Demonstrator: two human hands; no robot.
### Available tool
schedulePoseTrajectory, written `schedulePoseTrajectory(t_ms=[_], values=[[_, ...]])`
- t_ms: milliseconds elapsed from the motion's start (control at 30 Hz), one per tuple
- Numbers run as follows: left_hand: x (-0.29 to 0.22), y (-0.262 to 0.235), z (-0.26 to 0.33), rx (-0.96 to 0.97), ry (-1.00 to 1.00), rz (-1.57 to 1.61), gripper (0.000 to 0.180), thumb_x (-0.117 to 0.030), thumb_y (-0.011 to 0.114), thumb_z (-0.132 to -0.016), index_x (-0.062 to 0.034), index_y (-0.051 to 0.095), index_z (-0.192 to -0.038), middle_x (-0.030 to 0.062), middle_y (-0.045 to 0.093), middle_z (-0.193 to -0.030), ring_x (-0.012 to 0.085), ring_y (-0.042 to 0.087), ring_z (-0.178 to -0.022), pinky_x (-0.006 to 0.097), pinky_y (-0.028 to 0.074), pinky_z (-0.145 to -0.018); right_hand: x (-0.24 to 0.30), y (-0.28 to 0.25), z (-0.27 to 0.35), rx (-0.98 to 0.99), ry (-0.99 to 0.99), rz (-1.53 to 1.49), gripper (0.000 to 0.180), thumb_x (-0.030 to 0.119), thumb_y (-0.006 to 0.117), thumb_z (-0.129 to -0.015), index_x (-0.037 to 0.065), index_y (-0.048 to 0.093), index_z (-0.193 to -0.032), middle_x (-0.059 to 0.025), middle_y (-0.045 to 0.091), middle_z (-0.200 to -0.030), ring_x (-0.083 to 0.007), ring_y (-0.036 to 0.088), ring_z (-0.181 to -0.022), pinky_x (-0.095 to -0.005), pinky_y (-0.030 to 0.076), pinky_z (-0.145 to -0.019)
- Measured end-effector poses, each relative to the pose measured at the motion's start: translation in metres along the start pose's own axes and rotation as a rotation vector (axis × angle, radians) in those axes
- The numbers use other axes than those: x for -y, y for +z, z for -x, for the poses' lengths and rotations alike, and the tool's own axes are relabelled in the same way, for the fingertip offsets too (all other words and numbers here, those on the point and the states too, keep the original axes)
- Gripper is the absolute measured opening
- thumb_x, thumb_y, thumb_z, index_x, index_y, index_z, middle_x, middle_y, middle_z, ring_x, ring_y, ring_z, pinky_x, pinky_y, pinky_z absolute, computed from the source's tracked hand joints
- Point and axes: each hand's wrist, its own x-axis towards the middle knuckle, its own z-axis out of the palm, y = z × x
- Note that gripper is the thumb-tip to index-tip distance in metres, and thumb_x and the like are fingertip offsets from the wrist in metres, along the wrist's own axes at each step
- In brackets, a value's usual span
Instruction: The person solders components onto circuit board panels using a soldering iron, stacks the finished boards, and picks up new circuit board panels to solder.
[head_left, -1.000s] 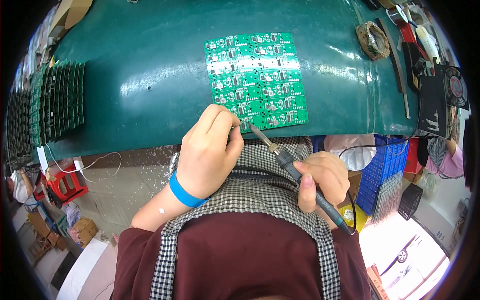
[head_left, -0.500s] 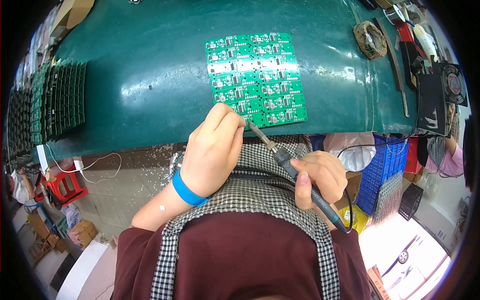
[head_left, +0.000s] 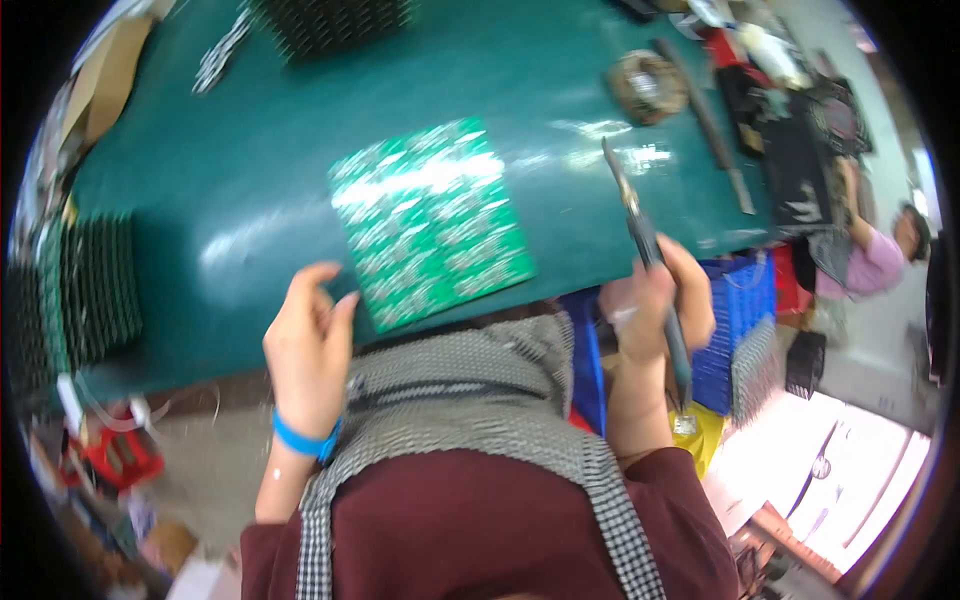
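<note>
A panel of green circuit boards [head_left: 432, 225] lies on the green table, near its front edge, with glare across its upper rows. Beside the panel's lower left side is my left hand [head_left: 310, 345], a blue band on its wrist. Its thumb and forefinger are curved but apart, with nothing visible between them. My right hand [head_left: 690, 300] is closed round the dark handle of a soldering iron [head_left: 648, 240]. The iron points up and away, its tip over the table to the right of the panel, touching no board.
Racked circuit board panels [head_left: 90, 290] stand at the left, with another dark stack [head_left: 335, 25] at the back. A round tan holder [head_left: 648, 88] and a long bar [head_left: 708, 125] lie at right. Beyond the table stands a blue crate [head_left: 738, 310]; a person in pink [head_left: 868, 262] is farther right.
My right hand has lifted the soldering iron off the panel, up and to the right. My left hand has left the board for its left side, fingers spreading. The whole view has shifted and turned.
</note>
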Motion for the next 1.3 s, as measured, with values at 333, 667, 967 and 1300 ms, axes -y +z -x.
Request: schedulePoseTrajectory(t_ms=[333, 667, 967, 1300], values=[[0.02, 0.012, 0.007, 0.055, -0.075, 0.338, 0.037, -0.012, 0.073, -0.076, -0.001, 0.056, -0.106, 0.008, 0.06, -0.073, 0.019, 0.056, -0.056, 0.031, 0.045, -0.056, -0.04, 0.052, -0.033, 0.211, 0.045, 0.304, 0.034, -0.001, 0.063, -0.082, 0.006, 0.06, -0.116, -0.013, 0.065, -0.089, -0.0239, 0.065, -0.078, -0.031, 0.051, -0.07], [0.033, -0.024, 0.003, 0.015, -0.18, 1.034, 0.034, -0.006, 0.052, -0.092, -0.0025, 0.047, -0.125, 0.0011, 0.058, -0.087, 0.0059, 0.051, -0.07, 0.021, 0.042, -0.058, 0.05, 0.078, 0.034, 0.475, 0.144, -0.332, 0.009, 0.005, 0.05, -0.093, -0.002, 0.055, -0.096, -0.0208, 0.064, -0.11, -0.0268, 0.064, -0.096, -0.0369, 0.049, -0.086], [0.081, -0.247, 0.028, -0.842, -0.181, 0.471, 0.029, -0.013, 0.046, -0.091, -0.0101, 0.064, -0.114, -0.0071, 0.054, -0.08, -0.0006, 0.033, -0.049, 0.016, 0.026, -0.042, 0.025, 0.061, 0.013, 0.323, 0.155, -0.285, 0.014, 0.01, 0.046, -0.096, -0.002, 0.052, -0.1, -0.0239, 0.061, -0.112, -0.0246, 0.063, -0.091, -0.034, 0.048, -0.085], [0.183, -0.319, -0.007, -0.87, -0.339, 0.324, 0.028, -0.01, 0.044, -0.093, -0.0091, 0.066, -0.109, -0.0045, 0.045, -0.058, 0.0069, 0.041, -0.046, 0.024, 0.033, -0.041, 0.034, 0.066, 0.021, 0.366, 0.064, -0.254, 0.017, 0.014, 0.049, -0.096, -0.001, 0.054, -0.099, -0.0214, 0.063, -0.11, -0.0227, 0.065, -0.085, -0.0316, 0.051, -0.077]])
